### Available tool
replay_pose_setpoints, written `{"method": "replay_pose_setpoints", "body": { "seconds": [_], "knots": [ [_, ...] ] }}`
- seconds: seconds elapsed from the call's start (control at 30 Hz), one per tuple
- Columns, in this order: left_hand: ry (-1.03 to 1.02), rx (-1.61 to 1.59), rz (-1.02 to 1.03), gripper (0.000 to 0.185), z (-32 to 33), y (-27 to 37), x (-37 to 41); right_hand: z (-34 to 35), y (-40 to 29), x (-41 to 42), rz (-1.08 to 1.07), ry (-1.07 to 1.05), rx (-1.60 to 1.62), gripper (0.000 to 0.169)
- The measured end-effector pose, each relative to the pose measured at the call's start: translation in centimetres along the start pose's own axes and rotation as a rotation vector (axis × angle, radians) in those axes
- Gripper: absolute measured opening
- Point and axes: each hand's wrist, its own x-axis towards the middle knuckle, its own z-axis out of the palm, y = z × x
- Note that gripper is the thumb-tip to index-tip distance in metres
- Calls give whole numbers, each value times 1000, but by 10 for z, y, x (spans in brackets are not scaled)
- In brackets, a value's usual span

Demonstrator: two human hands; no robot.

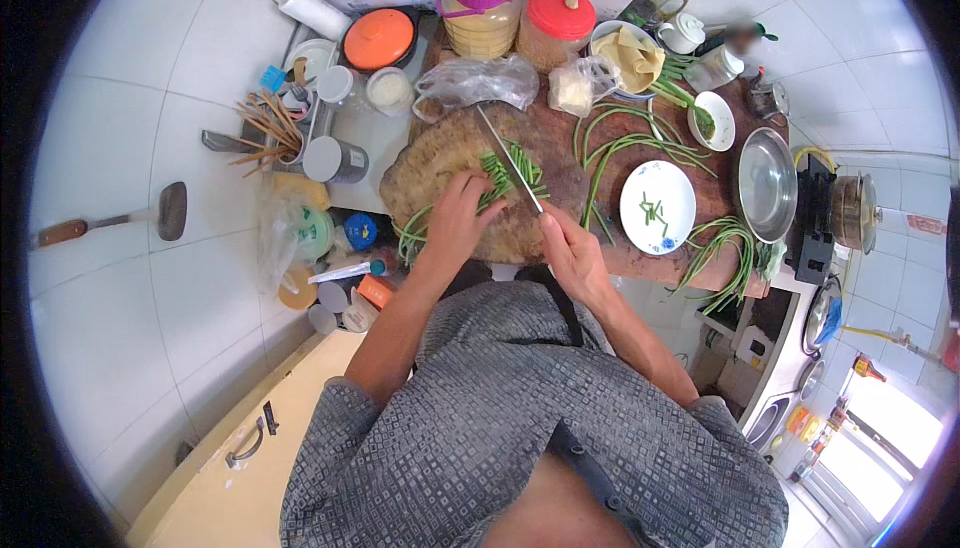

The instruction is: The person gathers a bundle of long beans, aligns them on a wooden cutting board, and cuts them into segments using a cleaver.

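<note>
My right hand grips the handle of a kitchen knife, whose blade slants up and left across a round wooden chopping board. Short pieces of green long beans lie on both sides of the blade. My left hand rests on the board with curled fingers on the uncut bunch of long beans, which trails off the board's left side. To the right, a white plate holds a few cut pieces. More whole long beans curve across the wooden table.
A steel basin and a white bowl stand at the right. Along the back are a plastic bag, a red-lidded jar and an orange-lidded pot. Chopsticks and a grey canister stand left. Another bean bundle overhangs the front edge.
</note>
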Motion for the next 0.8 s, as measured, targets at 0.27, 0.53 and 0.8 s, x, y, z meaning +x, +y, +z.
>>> {"method": "replay_pose_setpoints", "body": {
  "seconds": [0.27, 0.53, 0.8],
  "knots": [
    [-12, 83, 77, 24, -19, -10, -26, 0, -3, -14, 108, -146, -118, 42],
    [35, 123, 91, 15, -8, -11, -26, 7, 4, -6, 22, -119, -196, 41],
    [45, 97, 78, 14, -8, -9, -25, 30, 10, 32, -119, -82, -139, 38]
  ]
}}
